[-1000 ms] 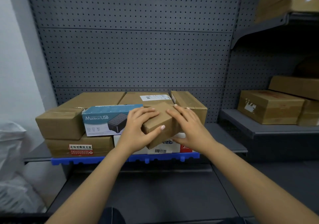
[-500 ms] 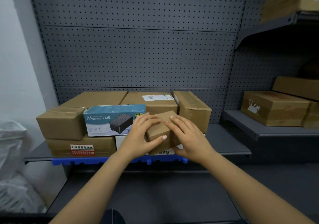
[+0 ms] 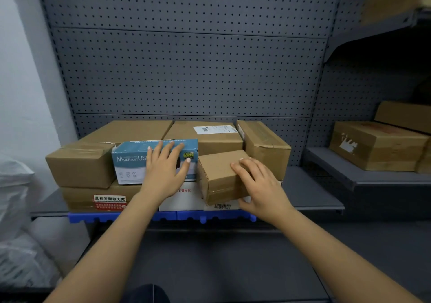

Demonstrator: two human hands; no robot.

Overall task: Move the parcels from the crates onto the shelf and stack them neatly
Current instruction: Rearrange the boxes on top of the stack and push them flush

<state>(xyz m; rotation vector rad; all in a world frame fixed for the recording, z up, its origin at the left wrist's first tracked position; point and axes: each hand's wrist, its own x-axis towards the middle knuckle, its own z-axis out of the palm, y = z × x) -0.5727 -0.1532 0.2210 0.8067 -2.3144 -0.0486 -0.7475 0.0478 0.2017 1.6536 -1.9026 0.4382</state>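
Left grip (image 3: 165,167) lies flat-fingered on blue USB box (image 3: 130,162); right grip (image 3: 258,186) clasps plain brown carton (image 3: 217,173)

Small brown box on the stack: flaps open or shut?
Shut. The small brown box shows flat, closed faces with no flap raised; the right hand grips it.

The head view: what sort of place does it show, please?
Probably a storeroom or parcel depot. Grey metal shelves with a pegboard back hold stacked, taped cardboard parcels, one bearing a shipping label; more boxes sit to the right.
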